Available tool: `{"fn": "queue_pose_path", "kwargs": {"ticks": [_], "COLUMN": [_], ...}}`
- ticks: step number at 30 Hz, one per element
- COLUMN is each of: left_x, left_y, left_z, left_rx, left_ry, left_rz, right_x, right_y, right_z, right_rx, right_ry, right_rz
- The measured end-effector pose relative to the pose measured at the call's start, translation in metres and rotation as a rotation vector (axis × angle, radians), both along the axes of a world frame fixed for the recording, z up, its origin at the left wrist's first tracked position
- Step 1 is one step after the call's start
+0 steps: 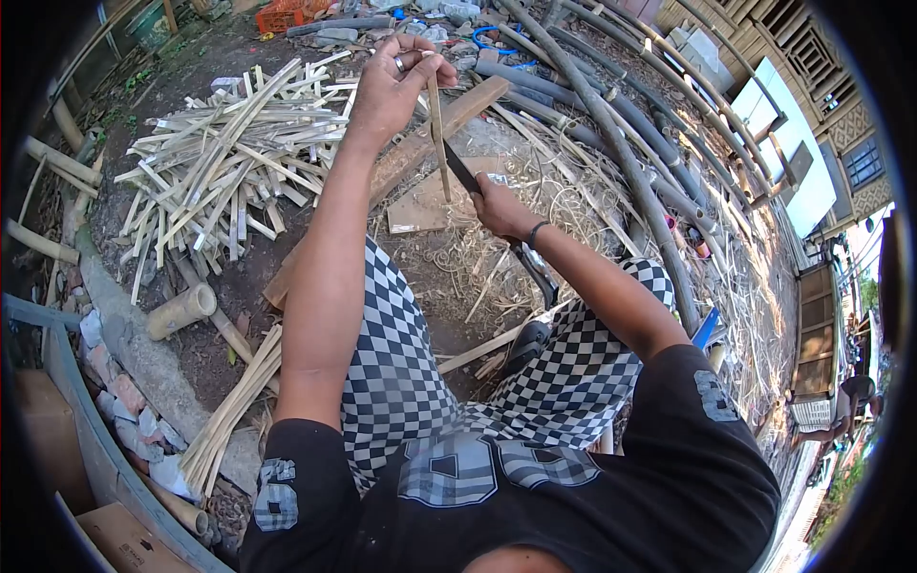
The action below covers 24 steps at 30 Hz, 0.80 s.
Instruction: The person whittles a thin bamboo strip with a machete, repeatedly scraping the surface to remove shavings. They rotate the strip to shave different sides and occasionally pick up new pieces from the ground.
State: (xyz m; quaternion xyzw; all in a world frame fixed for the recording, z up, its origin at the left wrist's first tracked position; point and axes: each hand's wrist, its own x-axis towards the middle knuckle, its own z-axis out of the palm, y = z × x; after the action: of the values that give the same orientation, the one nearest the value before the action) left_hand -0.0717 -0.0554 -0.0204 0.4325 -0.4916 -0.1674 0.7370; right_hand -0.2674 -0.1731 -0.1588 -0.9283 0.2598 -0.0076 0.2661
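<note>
My left hand point(390, 94), raised and wearing a ring, pinches the top end of a thin bamboo strip point(437, 122) that hangs almost upright. Lower and to the right, my right hand point(503, 207) is wrapped round a knife point(460, 169). Its dark blade points up and left, with the edge right at the strip's middle. The knife's long handle runs back beneath my right forearm. A wooden beam point(399, 164) slants behind the strip, and a flat board point(413, 212) lies below the strip's lower end. Curly shavings point(457, 263) cover the ground between my legs.
A large heap of cut bamboo strips point(224, 158) lies at left, and a bundle of longer strips point(229, 406) beside my left arm. Long poles point(611, 134) stretch across the right. Cardboard boxes point(124, 540) stand at lower left. Another person point(853, 396) is far right.
</note>
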Motion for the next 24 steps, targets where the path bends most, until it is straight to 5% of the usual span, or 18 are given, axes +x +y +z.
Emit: {"fn": "queue_pose_path", "kwargs": {"ticks": [9,12,13,18,20,24], "left_x": [-0.009,-0.013,-0.022,0.021,0.038,0.050], "left_y": [-0.024,-0.021,-0.012,0.005,0.015,0.027], "left_z": [-0.011,-0.004,0.002,-0.004,-0.008,-0.007], "left_rx": [-0.017,-0.097,-0.001,0.039,0.036,0.100], "left_ry": [-0.034,0.161,0.196,0.388,0.447,0.457], "left_rz": [0.007,-0.175,-0.030,-0.061,-0.121,-0.098], "right_x": [0.009,0.013,0.007,-0.015,-0.015,-0.001], "right_y": [0.053,0.058,0.062,0.049,0.039,0.023], "right_z": [0.084,0.064,0.061,-0.012,-0.008,-0.019], "right_rx": [-0.013,0.023,0.072,-0.009,0.564,0.671], "right_ry": [-0.437,-0.588,-0.529,-0.634,-0.599,-0.738], "right_rz": [-0.110,-0.168,-0.241,-0.522,-0.649,-0.647]}}
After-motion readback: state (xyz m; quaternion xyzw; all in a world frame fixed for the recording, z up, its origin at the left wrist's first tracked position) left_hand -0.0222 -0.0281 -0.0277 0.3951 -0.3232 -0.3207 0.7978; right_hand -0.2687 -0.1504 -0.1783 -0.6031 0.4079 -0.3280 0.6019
